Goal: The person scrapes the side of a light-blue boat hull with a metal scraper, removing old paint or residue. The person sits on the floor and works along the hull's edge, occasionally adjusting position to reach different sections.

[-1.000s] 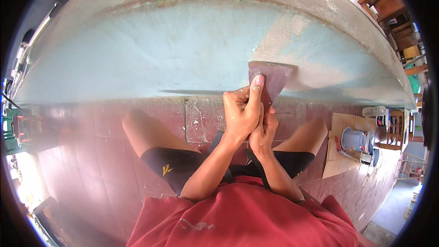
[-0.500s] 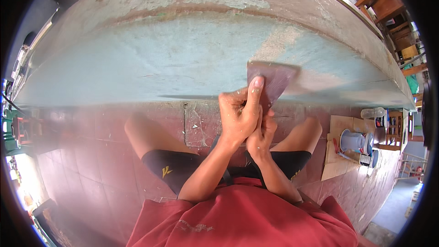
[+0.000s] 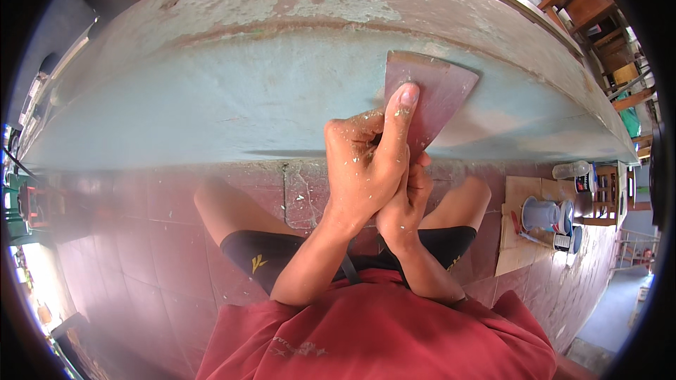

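Observation:
A broad scraper (image 3: 436,95) with a dull reddish-purple, flared blade is pressed against the light blue painted face of a low wall (image 3: 246,98). Its far edge lies close under the wall's upper lip. My left hand (image 3: 370,162) is closed round the scraper, the thumb lying along the blade. Lower down, my right hand (image 3: 407,200) is closed on the handle end, against the left hand. The handle itself is hidden by my fingers. Small paint flakes cling to both hands. Pale bare patches show on the wall right of the blade.
The wall's top ledge (image 3: 296,3) has patchy, peeling paint. Paint chips lie on the red tiled floor (image 3: 162,260) between my knees. At the right, a cardboard sheet (image 3: 514,239) holds a plastic tub (image 3: 541,214) and cans. A clear jar (image 3: 572,170) stands nearby. Wooden furniture (image 3: 591,3) is at the far right.
Both hands have pushed the scraper up the wall face, away from me and slightly right, toward the upper lip. The blade now covers the pale scraped strip.

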`<move>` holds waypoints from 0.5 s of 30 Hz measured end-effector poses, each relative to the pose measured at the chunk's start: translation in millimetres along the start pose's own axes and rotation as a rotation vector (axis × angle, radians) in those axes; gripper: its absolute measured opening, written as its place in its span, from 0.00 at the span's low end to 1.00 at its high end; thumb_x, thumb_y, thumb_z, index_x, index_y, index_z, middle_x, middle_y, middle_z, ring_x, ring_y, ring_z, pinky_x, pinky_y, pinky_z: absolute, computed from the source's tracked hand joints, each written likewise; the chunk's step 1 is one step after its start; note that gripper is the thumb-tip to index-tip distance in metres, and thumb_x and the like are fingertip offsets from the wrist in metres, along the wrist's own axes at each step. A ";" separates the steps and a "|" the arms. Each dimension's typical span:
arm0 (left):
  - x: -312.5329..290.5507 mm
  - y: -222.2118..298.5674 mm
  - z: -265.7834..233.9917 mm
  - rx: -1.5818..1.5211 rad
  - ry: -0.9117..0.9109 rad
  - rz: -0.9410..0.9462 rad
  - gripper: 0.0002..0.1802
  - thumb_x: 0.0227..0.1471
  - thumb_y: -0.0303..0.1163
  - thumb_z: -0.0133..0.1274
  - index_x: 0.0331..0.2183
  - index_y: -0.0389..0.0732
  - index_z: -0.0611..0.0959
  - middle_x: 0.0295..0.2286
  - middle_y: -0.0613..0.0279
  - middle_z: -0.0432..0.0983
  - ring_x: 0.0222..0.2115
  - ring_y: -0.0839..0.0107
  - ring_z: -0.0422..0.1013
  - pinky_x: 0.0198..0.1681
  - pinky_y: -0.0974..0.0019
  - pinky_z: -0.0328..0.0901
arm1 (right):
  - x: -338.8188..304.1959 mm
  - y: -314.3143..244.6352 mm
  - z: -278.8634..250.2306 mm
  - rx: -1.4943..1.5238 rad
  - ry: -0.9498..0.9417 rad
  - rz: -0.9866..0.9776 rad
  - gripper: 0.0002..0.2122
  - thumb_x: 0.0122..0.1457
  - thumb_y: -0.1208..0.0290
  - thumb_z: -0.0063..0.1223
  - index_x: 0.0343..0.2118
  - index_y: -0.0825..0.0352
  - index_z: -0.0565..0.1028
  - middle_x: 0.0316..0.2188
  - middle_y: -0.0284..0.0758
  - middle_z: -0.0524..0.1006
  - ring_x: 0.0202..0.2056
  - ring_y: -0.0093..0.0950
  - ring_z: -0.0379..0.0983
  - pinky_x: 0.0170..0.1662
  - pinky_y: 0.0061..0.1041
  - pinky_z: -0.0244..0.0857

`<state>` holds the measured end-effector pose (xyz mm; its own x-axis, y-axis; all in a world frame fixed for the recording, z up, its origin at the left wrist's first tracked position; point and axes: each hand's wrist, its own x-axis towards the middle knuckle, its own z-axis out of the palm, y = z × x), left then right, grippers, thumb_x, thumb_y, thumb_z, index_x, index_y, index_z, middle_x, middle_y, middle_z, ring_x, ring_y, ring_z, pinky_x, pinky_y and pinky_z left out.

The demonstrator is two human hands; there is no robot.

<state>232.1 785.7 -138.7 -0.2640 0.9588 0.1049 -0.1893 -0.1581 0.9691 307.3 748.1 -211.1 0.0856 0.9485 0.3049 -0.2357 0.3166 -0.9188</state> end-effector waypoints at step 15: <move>-4.8 -8.8 -1.0 0.052 -0.048 -0.049 0.26 0.56 0.37 0.53 0.12 0.30 0.74 0.06 0.67 0.61 0.13 0.87 0.57 0.13 0.74 0.51 | -3.8 0.6 6.9 -0.335 0.132 -0.075 0.10 0.66 0.70 0.38 0.29 0.68 0.68 0.20 0.25 0.70 0.23 0.11 0.63 0.22 0.14 0.55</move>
<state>234.1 782.3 -148.0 -0.2095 0.9755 0.0666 -0.1510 -0.0996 0.9835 300.1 744.7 -211.0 0.2195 0.9070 0.3593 0.1045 0.3443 -0.9330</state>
